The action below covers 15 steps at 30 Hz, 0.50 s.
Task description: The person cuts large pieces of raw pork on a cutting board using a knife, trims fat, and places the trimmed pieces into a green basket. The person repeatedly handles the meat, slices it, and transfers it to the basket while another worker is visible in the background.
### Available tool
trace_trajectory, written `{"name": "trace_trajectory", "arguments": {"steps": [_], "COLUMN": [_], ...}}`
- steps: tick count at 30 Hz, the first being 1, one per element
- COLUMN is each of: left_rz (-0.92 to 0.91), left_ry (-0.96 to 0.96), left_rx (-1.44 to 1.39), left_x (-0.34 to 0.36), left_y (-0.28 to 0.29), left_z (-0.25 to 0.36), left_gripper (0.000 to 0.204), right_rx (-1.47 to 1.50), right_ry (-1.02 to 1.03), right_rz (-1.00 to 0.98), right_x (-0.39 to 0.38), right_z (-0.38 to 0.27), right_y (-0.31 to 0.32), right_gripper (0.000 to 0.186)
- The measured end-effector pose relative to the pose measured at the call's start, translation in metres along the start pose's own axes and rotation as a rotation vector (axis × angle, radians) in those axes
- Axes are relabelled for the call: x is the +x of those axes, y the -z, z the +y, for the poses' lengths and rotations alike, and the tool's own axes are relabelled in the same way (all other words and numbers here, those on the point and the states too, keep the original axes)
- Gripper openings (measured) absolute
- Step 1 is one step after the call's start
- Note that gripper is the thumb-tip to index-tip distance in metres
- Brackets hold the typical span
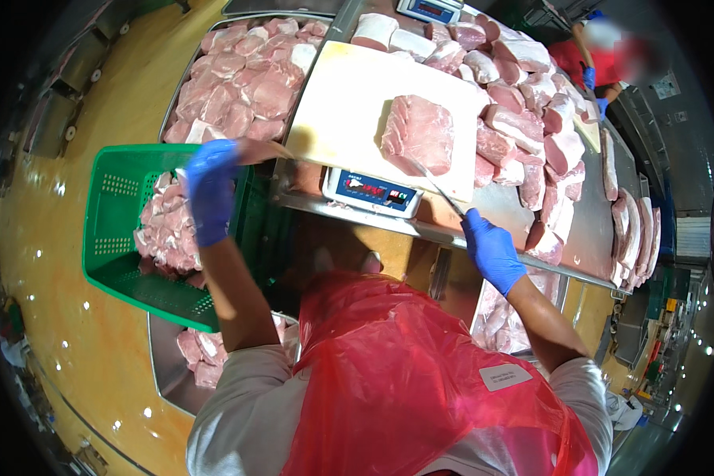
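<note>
In my blue-gloved left hand [213, 190], above the green basket's right side, is a thin strip of pink meat [260, 151], smeared by motion. My gloved right hand [492, 250] is wrapped around the handle of a knife [444, 192] at the table's near edge. Its blade slants up and left, with the tip at the lower edge of a large block of raw meat [420, 135]. That block lies on a white cutting board [337, 95]. Just below the board sits a digital scale [371, 193] with a lit display.
The green basket [107, 230] holds small meat pieces. A metal tub [169, 119] of meat slices stands behind it, another tub [160, 357] beneath. Several meat blocks [523, 135] cover the table's right side. A co-worker in red [563, 59] stands at the far right.
</note>
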State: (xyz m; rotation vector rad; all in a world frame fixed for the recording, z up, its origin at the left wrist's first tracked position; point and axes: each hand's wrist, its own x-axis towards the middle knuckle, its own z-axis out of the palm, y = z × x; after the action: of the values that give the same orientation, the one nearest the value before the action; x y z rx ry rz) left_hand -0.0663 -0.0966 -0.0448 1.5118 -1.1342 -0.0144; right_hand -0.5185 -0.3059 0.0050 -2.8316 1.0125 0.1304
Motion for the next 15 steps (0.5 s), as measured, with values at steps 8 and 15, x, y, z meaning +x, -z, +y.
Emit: {"name": "trace_trajectory", "arguments": {"steps": [8, 15], "left_rz": [-0.073, -0.144], "left_ry": [0.318, -0.140], "left_rx": [1.085, 0.335], "left_x": [-0.005, 0.060], "left_y": [0.060, -0.194], "left_z": [-0.011, 0.079], "left_gripper": [0.033, 0.041], "right_rx": [0.622, 0.929], "right_ry": [-0.328, -0.306], "right_rz": [0.381, 0.557], "right_x": [0.013, 0.051], "right_z": [0.011, 0.000], "right_y": [-0.015, 0.022], "right_gripper": [0.015, 0.014]}}
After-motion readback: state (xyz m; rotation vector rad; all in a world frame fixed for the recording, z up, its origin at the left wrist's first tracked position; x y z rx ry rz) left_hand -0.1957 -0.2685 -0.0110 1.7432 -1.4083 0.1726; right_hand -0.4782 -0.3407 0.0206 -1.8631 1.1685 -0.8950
